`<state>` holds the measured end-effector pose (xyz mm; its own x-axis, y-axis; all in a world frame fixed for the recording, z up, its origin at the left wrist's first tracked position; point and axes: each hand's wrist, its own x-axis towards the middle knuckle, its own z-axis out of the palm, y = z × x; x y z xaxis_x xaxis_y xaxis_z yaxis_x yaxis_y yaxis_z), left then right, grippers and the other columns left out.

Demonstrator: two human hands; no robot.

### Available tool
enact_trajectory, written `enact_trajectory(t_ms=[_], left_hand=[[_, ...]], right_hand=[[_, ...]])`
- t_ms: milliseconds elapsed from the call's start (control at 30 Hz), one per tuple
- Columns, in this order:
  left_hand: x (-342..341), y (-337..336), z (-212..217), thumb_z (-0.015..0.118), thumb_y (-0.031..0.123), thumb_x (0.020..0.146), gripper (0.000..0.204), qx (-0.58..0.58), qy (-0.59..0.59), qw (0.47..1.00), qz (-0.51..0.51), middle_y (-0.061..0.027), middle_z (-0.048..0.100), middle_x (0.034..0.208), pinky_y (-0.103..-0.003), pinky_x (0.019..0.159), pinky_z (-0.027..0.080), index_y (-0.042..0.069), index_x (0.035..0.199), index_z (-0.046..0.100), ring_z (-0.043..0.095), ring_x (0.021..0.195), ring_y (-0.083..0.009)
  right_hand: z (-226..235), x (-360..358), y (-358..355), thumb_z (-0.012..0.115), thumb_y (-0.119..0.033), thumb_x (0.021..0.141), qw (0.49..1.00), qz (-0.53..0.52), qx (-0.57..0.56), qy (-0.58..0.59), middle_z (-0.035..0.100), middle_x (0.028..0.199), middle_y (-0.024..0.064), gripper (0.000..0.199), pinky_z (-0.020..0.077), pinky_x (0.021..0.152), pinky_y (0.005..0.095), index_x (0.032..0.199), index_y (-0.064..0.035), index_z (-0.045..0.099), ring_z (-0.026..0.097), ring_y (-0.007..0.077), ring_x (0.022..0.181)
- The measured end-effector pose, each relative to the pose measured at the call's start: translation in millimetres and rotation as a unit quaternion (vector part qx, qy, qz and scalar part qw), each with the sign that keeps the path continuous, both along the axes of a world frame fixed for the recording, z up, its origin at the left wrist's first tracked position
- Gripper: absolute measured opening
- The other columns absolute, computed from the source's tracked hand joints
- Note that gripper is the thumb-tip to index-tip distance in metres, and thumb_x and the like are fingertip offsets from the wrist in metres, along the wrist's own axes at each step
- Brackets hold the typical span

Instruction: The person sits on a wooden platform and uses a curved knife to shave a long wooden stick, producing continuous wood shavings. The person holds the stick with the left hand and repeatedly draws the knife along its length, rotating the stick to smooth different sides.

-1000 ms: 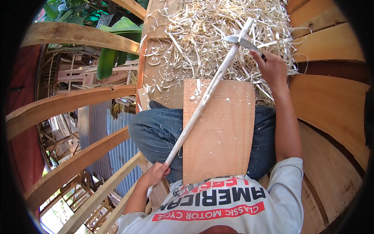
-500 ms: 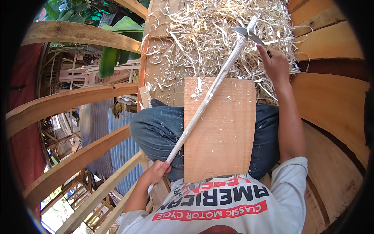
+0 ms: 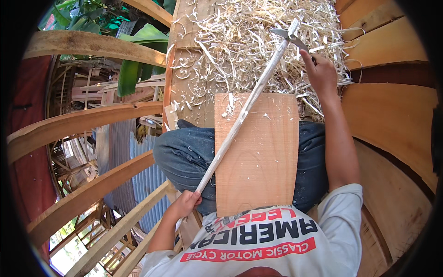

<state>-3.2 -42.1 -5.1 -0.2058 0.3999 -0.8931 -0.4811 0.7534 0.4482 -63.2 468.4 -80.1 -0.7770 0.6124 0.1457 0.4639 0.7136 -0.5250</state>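
Observation:
A long pale peeled stick [image 3: 242, 117] slants from my lap up to the far right. My left hand [image 3: 188, 203] is closed around its near end, beside my left knee. In my right hand [image 3: 322, 76] is a knife [image 3: 297, 41] with a curved metal blade; the fingers are wrapped round its handle, which they mostly hide. The blade lies across the stick a little short of the far tip. Under the stick, a flat wooden board [image 3: 258, 161] rests over my crossed legs, with a few small shavings near its far edge.
Curly wood shavings [image 3: 244, 51] lie thick on the plank floor [image 3: 184, 87] ahead. A wooden rail frame [image 3: 92, 117] runs along the left, with corrugated sheets [image 3: 145, 184] and stacked timber beyond. Curved wooden panels [image 3: 387, 111] stand close on the right.
The view has shifted slightly. Both hands keep their hold, and the knife stays at about the same spot near the stick's far end.

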Motion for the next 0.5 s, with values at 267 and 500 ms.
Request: enact_trajectory(t_ms=[267, 500], left_hand=[[5.4, 10.0, 7.5, 0.037, 0.057, 0.094, 0.058, -0.009, 0.010, 0.999, 0.033, 0.0042, 0.030, 0.054, -0.026, 0.044, 0.027, 0.010, 0.061, 0.037, 0.030, 0.046, -0.0091], [4.9, 18.1, 10.6, 0.035, 0.060, 0.093, 0.060, 0.000, 0.052, 0.998, 0.021, 0.0041, 0.031, 0.055, -0.026, 0.045, 0.028, 0.009, 0.061, 0.038, 0.030, 0.047, -0.0097]], right_hand=[[-15.2, 3.9, -0.6, 0.051, -0.064, 0.086, 0.998, 0.010, 0.056, 0.015, 0.056, 0.050, 0.0080, 0.063, 0.0467, 0.047, 0.0364, 0.062, -0.0061, 0.060, 0.059, 0.0243, 0.046], [12.1, -6.1, 1.8, 0.046, -0.064, 0.088, 0.995, -0.031, -0.070, -0.061, 0.059, 0.054, 0.0133, 0.068, 0.0474, 0.052, 0.0410, 0.063, -0.0037, 0.065, 0.061, 0.0273, 0.053]])
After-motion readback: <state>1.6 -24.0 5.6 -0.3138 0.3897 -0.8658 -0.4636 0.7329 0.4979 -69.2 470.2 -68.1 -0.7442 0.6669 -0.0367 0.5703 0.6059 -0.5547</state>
